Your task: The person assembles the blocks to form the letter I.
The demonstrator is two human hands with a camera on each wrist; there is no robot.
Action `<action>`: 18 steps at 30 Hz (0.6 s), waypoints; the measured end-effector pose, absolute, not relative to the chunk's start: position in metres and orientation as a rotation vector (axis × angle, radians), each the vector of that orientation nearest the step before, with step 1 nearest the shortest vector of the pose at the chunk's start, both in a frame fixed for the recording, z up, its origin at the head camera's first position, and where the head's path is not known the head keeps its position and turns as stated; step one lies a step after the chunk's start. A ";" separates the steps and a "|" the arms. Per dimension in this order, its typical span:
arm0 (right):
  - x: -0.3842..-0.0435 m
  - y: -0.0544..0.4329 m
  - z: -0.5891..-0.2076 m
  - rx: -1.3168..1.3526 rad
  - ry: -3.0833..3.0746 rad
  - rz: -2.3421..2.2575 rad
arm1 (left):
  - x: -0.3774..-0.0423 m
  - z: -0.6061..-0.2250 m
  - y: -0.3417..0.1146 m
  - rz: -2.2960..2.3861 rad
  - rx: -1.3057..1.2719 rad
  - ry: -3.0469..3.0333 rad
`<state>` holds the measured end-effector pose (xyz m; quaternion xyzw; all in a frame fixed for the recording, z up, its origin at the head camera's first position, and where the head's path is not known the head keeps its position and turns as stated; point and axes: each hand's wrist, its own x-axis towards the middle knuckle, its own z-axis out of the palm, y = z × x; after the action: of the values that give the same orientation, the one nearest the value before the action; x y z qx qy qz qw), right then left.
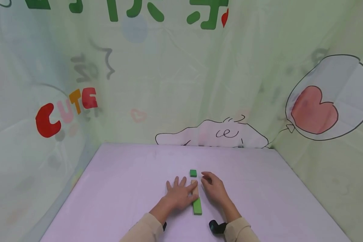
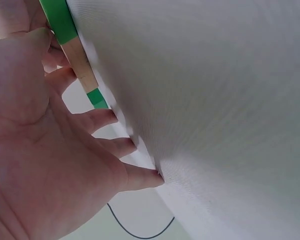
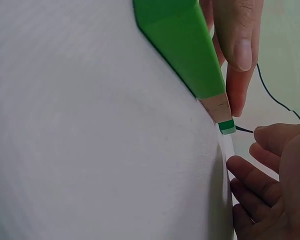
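Three blocks stand in a line on the table: a long light green block (image 1: 197, 207) nearest me, a bare wood block (image 1: 195, 191) beyond it, and a small dark green cube (image 1: 193, 173) at the far end. In the head view a gap separates the cube from the wood block. My left hand (image 1: 178, 197) lies with fingers spread, its index finger and thumb on or against the wood and light green blocks. Loosely bent, my right hand (image 1: 215, 190) rests beside the line, fingertips near the cube and holding nothing. The right wrist view shows the light green block (image 3: 185, 55) large.
A pale table (image 1: 124, 168) lies under the blocks. Printed cloth walls (image 1: 175, 84) stand behind it and at both sides. Dark wrist devices (image 1: 217, 227) sit at the cuffs.
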<state>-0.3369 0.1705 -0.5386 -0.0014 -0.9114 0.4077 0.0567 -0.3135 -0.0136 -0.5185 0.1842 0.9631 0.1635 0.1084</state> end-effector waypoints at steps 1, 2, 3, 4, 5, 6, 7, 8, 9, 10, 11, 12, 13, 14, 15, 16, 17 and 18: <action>-0.337 0.171 -0.539 -0.006 -2.762 1.241 | -0.313 -0.518 -0.013 0.479 0.543 2.834; -0.337 0.171 -0.539 -0.007 -2.758 1.247 | -0.313 -0.518 -0.013 0.477 0.542 2.834; -0.336 0.171 -0.539 -0.008 -2.754 1.254 | -0.313 -0.518 -0.013 0.471 0.542 2.836; -0.336 0.171 -0.540 -0.008 -2.753 1.259 | -0.313 -0.518 -0.013 0.467 0.540 2.837; -0.336 0.171 -0.541 -0.008 -2.751 1.269 | -0.312 -0.518 -0.012 0.464 0.539 2.838; -0.336 0.171 -0.542 -0.006 -2.748 1.277 | -0.312 -0.518 -0.012 0.462 0.539 2.841; -0.335 0.171 -0.544 -0.008 -2.742 1.287 | -0.312 -0.519 -0.012 0.462 0.540 2.844; -0.335 0.171 -0.544 -0.011 -2.738 1.293 | -0.313 -0.519 -0.012 0.457 0.540 2.849; -0.334 0.170 -0.544 -0.016 -2.736 1.297 | -0.313 -0.520 -0.011 0.453 0.542 2.852; -0.333 0.170 -0.545 -0.020 -2.734 1.301 | -0.313 -0.519 -0.011 0.453 0.543 2.853; -0.333 0.170 -0.545 -0.026 -2.729 1.306 | -0.313 -0.520 -0.011 0.452 0.543 2.855; -0.332 0.170 -0.544 -0.029 -2.724 1.310 | -0.314 -0.520 -0.011 0.449 0.544 2.858; -0.332 0.170 -0.543 -0.037 -2.722 1.314 | -0.314 -0.521 -0.011 0.446 0.543 2.860; -0.331 0.169 -0.542 -0.042 -2.724 1.318 | -0.314 -0.521 -0.011 0.445 0.542 2.860; -0.331 0.169 -0.542 -0.048 -2.723 1.327 | -0.315 -0.522 -0.011 0.443 0.542 2.861; -0.331 0.170 -0.542 -0.048 -2.720 1.330 | -0.314 -0.522 -0.011 0.439 0.543 2.862; -0.330 0.170 -0.542 -0.051 -2.718 1.337 | -0.315 -0.523 -0.011 0.432 0.545 2.864; -0.330 0.170 -0.542 -0.053 -2.717 1.340 | -0.315 -0.524 -0.011 0.428 0.548 2.865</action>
<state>-0.3300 0.1702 -0.5417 -0.0174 -0.8953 0.4416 0.0559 -0.3145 -0.0106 -0.5238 0.1849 0.9672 0.1446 0.0967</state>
